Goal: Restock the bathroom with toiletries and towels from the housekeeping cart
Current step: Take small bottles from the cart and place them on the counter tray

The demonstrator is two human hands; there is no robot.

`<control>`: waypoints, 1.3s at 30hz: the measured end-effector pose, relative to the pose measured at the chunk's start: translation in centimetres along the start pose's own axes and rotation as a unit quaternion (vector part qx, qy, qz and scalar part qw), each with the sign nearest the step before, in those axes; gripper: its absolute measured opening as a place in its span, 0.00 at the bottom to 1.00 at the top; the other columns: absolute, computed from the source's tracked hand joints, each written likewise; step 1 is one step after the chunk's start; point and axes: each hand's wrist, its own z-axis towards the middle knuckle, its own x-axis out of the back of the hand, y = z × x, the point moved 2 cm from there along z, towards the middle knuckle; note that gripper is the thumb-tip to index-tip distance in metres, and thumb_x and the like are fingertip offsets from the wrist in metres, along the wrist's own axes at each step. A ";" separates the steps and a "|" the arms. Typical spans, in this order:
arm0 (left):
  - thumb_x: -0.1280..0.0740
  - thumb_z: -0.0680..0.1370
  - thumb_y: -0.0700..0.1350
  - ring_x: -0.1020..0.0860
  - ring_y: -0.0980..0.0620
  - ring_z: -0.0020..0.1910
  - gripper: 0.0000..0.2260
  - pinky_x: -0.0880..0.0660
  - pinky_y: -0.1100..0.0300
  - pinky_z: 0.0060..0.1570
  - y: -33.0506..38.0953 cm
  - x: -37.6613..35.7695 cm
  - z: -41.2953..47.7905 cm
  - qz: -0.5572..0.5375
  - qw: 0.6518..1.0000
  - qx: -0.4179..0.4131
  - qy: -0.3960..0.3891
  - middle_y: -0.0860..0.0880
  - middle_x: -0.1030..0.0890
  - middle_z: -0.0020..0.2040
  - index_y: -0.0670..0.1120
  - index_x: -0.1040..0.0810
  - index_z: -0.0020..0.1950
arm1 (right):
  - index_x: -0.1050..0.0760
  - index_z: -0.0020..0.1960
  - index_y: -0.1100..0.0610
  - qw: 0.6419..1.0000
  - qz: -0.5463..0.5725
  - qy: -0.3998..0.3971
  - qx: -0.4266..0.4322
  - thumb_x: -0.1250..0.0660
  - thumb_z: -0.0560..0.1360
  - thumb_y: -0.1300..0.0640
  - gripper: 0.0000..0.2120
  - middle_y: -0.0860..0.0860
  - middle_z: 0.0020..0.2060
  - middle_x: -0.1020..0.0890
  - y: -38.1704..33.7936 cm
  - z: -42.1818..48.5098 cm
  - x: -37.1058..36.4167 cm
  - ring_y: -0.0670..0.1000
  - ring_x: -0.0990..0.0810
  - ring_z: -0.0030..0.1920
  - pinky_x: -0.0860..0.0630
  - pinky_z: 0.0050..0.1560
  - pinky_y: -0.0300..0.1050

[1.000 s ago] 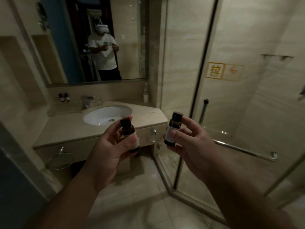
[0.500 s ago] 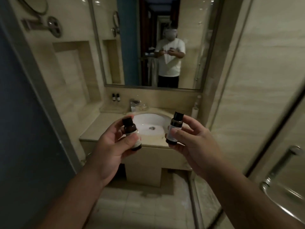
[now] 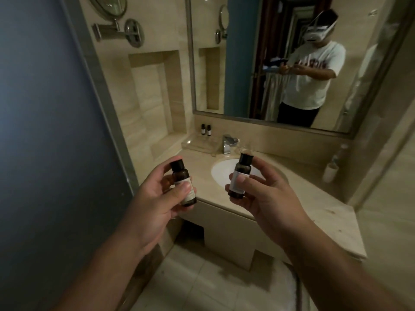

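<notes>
My left hand (image 3: 155, 198) grips a small dark bottle (image 3: 183, 182) with a black cap and pale label, held upright. My right hand (image 3: 267, 194) pinches a second dark bottle (image 3: 240, 176) of the same kind between thumb and fingers, also upright. Both bottles hang in the air in front of the beige vanity counter (image 3: 314, 198) and its white sink (image 3: 226, 171). Two more small dark bottles (image 3: 206, 129) stand at the back left of the counter, by the wall.
A chrome tap (image 3: 229, 143) stands behind the sink, with a clear tray (image 3: 199, 144) to its left. A white cup (image 3: 330, 172) sits at the counter's right. A large mirror (image 3: 292, 63) hangs above. A blue door (image 3: 45, 131) fills the left. A white mat (image 3: 269, 288) lies on the floor.
The view has swung left from the shower glass and come closer to the vanity. Both hands still hold their bottles in the same pose.
</notes>
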 end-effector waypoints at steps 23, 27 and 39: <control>0.29 0.72 0.41 0.20 0.41 0.58 0.23 0.19 0.49 0.49 -2.5 7.0 27.6 -0.013 0.998 -0.020 -0.063 0.42 0.22 0.62 0.62 0.23 0.63 | 0.27 0.68 0.41 0.995 -0.031 0.086 0.029 0.32 0.75 0.65 0.28 0.55 0.54 0.16 0.6 22.8 -3.4 0.59 0.15 0.52 0.18 0.54 0.56; 0.29 0.69 0.42 0.18 0.44 0.55 0.24 0.20 0.51 0.47 -3.3 9.6 30.0 -0.032 0.999 -0.018 -0.039 0.43 0.19 0.58 0.61 0.22 0.62 | 0.27 0.68 0.42 0.996 -0.030 0.077 0.014 0.34 0.76 0.66 0.27 0.56 0.54 0.17 2.0 26.6 -4.8 0.58 0.14 0.49 0.17 0.51 0.54; 0.31 0.76 0.35 0.16 0.44 0.54 0.24 0.19 0.51 0.47 -7.8 14.2 38.0 0.026 0.999 0.001 0.047 0.47 0.16 0.53 0.62 0.22 0.62 | 0.26 0.67 0.42 0.998 -0.017 0.062 -0.028 0.32 0.74 0.64 0.26 0.57 0.58 0.19 8.5 38.3 -4.1 0.60 0.16 0.53 0.18 0.54 0.55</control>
